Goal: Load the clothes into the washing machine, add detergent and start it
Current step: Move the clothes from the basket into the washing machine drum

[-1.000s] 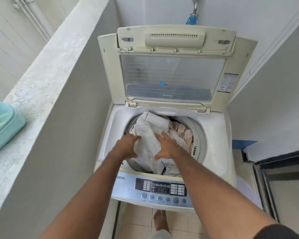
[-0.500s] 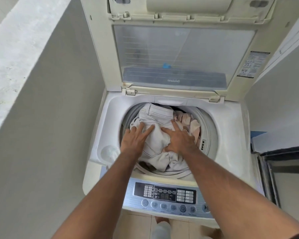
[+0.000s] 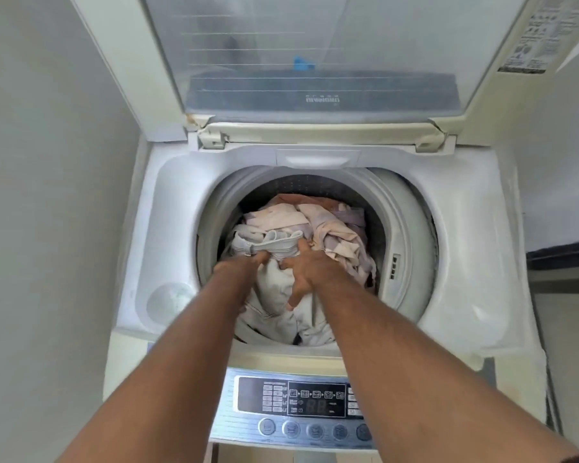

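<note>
On the left of the washer [image 3: 141, 248] top there is a round recess [image 3: 170, 304], blurry, and I cannot tell what it is. Your left hand [image 3: 244, 262] is down in the drum [image 3: 401, 228] on the clothes [image 3: 315, 222]; its fingers are hidden in the pale cloth, so I cannot tell its grip. Your right hand [image 3: 310, 272] presses the same cloth with spread fingers and holds nothing. The lid [image 3: 315, 55] is cut off at the top, the panel [image 3: 291, 406] partly covered by your right arm.

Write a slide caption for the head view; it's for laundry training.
Both hands push pale clothes into the open washing machine.
</note>
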`<state>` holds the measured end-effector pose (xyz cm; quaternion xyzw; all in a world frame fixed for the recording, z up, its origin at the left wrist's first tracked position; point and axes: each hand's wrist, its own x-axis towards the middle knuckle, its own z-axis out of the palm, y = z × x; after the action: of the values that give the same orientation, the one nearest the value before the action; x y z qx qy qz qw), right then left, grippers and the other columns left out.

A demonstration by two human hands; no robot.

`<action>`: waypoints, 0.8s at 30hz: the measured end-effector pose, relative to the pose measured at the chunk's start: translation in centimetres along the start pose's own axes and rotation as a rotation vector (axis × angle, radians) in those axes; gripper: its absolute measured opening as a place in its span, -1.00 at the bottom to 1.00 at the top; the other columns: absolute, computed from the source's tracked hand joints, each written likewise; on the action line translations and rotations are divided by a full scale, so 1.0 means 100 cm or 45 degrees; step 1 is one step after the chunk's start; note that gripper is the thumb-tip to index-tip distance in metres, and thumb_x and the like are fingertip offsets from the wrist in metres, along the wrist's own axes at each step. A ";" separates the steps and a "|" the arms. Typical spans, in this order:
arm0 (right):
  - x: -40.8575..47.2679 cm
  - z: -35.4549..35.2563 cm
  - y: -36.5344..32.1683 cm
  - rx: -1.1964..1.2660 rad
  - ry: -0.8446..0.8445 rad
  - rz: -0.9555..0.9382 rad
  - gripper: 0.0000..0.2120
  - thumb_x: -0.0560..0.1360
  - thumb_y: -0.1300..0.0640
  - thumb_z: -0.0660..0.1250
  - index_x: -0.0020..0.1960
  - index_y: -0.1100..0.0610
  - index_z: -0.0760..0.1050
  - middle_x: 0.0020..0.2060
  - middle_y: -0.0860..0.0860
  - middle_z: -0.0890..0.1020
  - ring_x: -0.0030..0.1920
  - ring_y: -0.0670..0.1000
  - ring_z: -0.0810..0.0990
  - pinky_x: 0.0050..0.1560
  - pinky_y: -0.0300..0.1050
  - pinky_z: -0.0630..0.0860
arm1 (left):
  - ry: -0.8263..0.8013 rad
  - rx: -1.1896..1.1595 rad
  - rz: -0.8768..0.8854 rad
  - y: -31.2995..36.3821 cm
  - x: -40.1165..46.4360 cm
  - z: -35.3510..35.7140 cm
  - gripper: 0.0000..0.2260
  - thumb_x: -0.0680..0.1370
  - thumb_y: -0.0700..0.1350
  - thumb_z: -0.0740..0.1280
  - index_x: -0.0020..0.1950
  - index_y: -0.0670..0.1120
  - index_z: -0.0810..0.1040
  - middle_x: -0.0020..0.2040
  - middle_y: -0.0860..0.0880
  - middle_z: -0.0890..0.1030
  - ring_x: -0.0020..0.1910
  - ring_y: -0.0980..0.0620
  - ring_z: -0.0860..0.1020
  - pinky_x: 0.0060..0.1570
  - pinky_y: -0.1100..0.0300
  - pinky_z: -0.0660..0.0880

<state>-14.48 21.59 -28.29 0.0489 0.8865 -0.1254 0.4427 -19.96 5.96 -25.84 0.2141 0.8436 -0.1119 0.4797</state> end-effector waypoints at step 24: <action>-0.121 -0.038 0.093 0.822 0.936 -0.175 -0.82 0.43 0.22 0.47 0.02 0.07 0.68 0.04 0.08 0.66 0.06 0.14 0.64 0.09 0.02 0.57 | 1.019 -0.320 0.244 0.096 -0.064 -0.046 -0.82 0.56 0.06 0.33 -0.03 -0.06 0.53 -0.12 -0.15 0.66 -0.07 -0.27 0.60 -0.19 0.02 0.51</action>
<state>-8.26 31.86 -18.14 0.1659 0.9011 -0.3969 0.0537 -16.07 14.63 -17.85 0.2580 0.9464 0.1288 0.1452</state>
